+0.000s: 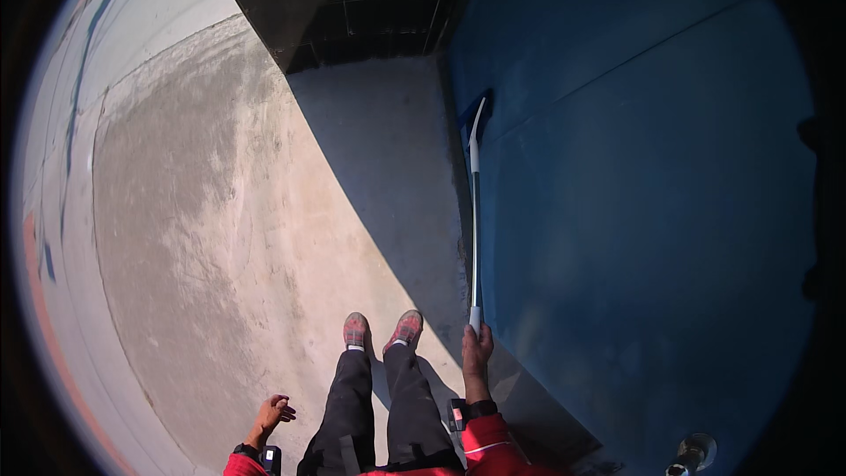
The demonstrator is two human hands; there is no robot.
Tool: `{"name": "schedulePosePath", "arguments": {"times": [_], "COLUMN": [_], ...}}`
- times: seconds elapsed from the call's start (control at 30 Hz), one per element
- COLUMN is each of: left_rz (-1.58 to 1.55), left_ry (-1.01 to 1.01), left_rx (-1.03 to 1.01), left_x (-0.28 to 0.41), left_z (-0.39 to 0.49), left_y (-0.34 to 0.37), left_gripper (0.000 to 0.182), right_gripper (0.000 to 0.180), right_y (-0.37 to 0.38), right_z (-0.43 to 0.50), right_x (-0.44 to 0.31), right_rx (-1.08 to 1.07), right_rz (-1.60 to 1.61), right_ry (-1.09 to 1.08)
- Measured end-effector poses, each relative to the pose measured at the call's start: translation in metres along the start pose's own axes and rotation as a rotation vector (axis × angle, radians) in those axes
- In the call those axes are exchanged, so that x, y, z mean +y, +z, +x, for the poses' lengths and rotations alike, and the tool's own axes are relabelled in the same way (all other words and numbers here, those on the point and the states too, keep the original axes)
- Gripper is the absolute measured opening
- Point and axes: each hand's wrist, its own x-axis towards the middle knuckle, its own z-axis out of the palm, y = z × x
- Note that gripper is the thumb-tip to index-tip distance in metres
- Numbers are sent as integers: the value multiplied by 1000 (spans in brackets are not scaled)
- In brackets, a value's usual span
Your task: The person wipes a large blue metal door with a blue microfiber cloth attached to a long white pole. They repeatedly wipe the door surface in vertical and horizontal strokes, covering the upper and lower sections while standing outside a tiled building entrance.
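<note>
My right hand grips the lower white end of a long-handled cleaning tool. The pole is metal with white plastic fittings, and it points away from me along the foot of a blue wall or door. At its far end a dark blue head appears to rest against the blue surface; whether it is a brush or a pad I cannot tell. My left hand hangs at my left side over the pavement, holding nothing, fingers loosely bent and apart.
Sunlit concrete spreads ahead and left, with a shaded strip beside the blue surface. A dark block wall closes off the far end. A metal knob or fitting juts out at lower right. My shoes stand near the shadow's edge.
</note>
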Motion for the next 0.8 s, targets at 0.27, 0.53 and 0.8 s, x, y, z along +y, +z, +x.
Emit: {"name": "schedulePosePath", "arguments": {"times": [0.27, 0.53, 0.8], "left_rz": [8, -65, -131], "left_ry": [82, 114, 149], "left_rx": [-18, -2, -20], "left_x": [5, -12, -36], "left_z": [1, 0, -9], "left_y": [-28, -33, -29], "left_gripper": [47, 40, 41], "right_gripper": [26, 27, 36], "right_y": [16, 165, 148], "right_z": [-6, 80, 13], "right_x": [-15, -223, -340], "right_rx": [-8, -160, -131], "right_rz": [-54, 73, 62], "right_ry": [-193, -373, -459]}}
